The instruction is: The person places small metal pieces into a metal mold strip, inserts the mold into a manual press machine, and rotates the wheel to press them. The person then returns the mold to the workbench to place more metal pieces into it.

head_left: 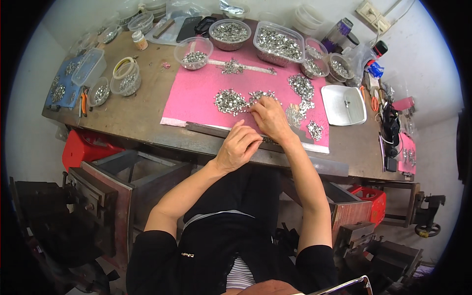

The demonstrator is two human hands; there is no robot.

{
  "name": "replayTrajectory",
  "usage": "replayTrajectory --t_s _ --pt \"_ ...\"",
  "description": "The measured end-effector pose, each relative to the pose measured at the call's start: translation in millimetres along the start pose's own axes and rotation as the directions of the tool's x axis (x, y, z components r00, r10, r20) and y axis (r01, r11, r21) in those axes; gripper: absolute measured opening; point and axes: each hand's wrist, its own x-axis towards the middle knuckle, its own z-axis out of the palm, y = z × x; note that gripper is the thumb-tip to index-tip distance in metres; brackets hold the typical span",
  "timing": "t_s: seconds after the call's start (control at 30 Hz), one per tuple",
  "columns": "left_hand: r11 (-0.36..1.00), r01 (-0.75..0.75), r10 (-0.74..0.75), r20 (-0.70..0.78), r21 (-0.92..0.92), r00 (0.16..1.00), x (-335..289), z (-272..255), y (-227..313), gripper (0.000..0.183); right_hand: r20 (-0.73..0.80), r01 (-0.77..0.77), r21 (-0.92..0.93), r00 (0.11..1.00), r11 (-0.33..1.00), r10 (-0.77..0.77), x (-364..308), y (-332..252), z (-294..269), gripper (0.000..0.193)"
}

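My left hand (pixel 238 146) is at the near edge of the pink mat (pixel 189 91), over a long dark metal bar (pixel 209 130). Its fingers are curled together, and what they hold, if anything, cannot be made out. Farther in, my right hand (pixel 269 119) reaches down with bent fingers pinched at the mat, between two heaps of small shiny silver pieces. One heap (pixel 230 102) lies to its left; the other heap (pixel 260 95) is partly hidden behind its fingers. Some small pieces (pixel 269 140) show along the bar between my hands.
More silver pieces (pixel 301 87) lie to the right, near a white tray (pixel 330 105). Tubs of pieces, including a rectangular tub (pixel 279 43) and a round tub (pixel 229 33), line the back. Orange-handled pliers (pixel 84 104) lie at left. Below the table is an open drawer (pixel 142 169).
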Motion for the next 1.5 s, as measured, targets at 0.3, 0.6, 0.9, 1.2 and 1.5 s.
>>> replayTrajectory --t_s 0.3,0.6,0.9,1.2,1.5 --pt "1.000 -0.008 0.008 -0.035 0.008 0.999 -1 1 0 0.019 -0.043 -0.055 0.079 0.997 0.995 0.059 -3 5 5 0.005" --pt "1.000 -0.010 0.010 -0.042 0.001 0.999 -1 4 2 0.021 0.078 -0.003 -0.040 0.997 0.999 0.007 0 0 1 0.008" --pt "0.998 0.050 -0.047 -0.056 0.038 0.997 5 4 2 0.018 -0.015 -0.261 0.270 0.961 0.927 0.276 -58 -23 -50 0.015" --pt "0.979 0.038 -0.049 0.050 0.202 0.998 7 13 14 0.020 -0.083 -0.199 0.056 0.976 0.978 0.203 -92 -41 -45 0.021" --pt "0.972 0.016 -0.041 0.102 0.234 0.994 6 14 13 0.017 -0.251 -0.282 0.211 0.910 0.936 0.331 -107 -37 -37 0.017"
